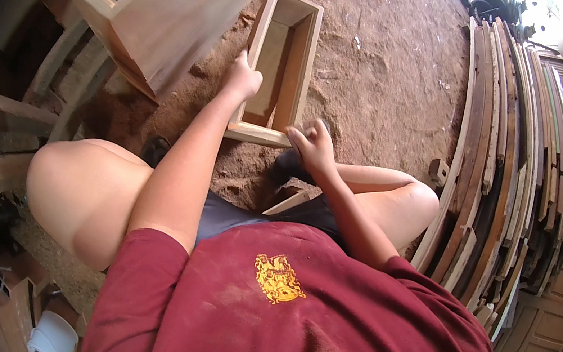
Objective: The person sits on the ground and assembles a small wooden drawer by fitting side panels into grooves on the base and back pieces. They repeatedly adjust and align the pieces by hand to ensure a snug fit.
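An open-topped wooden drawer (305, 63), long and narrow, is tilted in front of me above the sandy ground. My left hand (242, 80) is closed round the top edge of its left side wall. At the drawer's near right corner is my right hand (314, 148), fingers curled and thumb against the wood. Whether a small thing is pinched in those fingers is hidden. The drawer's near end board (257, 134) faces my lap.
A large wooden cabinet body (165, 33) stands at the upper left, close to my left arm. Curved wooden pieces (13, 110) lie beyond my left knee. Long stacked boards (511, 156) line the right side. A white roll (53, 343) sits at the lower left.
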`<state>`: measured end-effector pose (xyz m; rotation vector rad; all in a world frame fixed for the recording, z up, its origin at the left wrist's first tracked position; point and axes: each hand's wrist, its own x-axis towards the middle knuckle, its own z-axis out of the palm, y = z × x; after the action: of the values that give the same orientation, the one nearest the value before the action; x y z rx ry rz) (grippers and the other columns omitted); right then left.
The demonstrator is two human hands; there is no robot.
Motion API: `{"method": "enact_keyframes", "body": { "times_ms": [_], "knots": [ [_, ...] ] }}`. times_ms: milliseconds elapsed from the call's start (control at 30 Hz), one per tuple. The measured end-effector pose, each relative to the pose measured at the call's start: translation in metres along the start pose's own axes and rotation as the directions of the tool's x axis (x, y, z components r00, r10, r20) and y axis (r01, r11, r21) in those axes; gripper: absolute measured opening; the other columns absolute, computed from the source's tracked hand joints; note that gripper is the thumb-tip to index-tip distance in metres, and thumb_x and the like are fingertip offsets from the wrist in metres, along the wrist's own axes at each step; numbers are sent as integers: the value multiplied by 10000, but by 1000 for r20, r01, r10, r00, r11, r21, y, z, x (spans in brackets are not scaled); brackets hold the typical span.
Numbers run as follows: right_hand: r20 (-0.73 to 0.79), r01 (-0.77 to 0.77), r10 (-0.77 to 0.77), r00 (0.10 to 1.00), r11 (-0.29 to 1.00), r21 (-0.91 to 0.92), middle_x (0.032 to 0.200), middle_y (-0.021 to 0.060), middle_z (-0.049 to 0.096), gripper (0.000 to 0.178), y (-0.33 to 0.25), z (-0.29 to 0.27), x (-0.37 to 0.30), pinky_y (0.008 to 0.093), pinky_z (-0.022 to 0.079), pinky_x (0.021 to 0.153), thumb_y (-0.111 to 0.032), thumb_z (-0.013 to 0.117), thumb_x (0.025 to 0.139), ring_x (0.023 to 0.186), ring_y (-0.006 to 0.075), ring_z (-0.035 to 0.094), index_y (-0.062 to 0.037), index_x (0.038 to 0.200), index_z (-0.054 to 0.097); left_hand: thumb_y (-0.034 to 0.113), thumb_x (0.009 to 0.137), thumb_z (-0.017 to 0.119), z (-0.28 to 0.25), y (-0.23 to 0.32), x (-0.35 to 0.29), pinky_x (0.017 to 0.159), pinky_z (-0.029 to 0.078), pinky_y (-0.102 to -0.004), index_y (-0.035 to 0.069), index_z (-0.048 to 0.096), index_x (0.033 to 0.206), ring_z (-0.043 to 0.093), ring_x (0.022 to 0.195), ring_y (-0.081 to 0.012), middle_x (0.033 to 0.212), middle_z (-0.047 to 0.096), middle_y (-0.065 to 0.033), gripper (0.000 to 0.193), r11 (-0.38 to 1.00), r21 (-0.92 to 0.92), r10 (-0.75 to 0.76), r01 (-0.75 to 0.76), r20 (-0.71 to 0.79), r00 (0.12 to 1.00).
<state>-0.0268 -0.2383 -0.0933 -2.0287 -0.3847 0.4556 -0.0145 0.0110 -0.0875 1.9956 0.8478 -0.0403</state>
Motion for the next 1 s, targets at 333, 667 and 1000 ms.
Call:
{"method": "enact_keyframes", "body": {
  "times_ms": [333, 667, 1000],
  "knots": [
    [-123, 121, -122, 985, 993, -16, 869, 70, 592, 262, 20, 3, -21, 309, 480, 722, -192, 706, 929, 787, 146, 562, -26, 1027, 529, 154, 796, 537, 17, -29, 22, 1089, 441, -427, 37, 350, 1518, 569, 1254, -368, 1374, 563, -250, 755, 998, -53, 36, -39, -48, 998],
    [-75, -8, 2, 997, 997, -70, 920, 158, 624, 307, -8, 4, -38, 385, 490, 793, -225, 722, 910, 831, 265, 596, -6, 1030, 543, 152, 782, 535, 8, -9, 6, 1100, 430, -422, 43, 346, 1523, 554, 1275, -361, 1400, 545, -242, 772, 999, 24, -27, 27, 1, 1000],
    [-128, 67, -79, 989, 993, -92, 904, 160, 586, 315, -6, 11, -33, 400, 468, 808, -249, 721, 911, 847, 293, 581, -3, 993, 542, 165, 791, 559, 3, -8, 3, 1089, 436, -424, 20, 364, 1505, 557, 1264, -377, 1387, 544, -266, 754, 999, -47, -5, 6, 17, 1000]
  ]
}}
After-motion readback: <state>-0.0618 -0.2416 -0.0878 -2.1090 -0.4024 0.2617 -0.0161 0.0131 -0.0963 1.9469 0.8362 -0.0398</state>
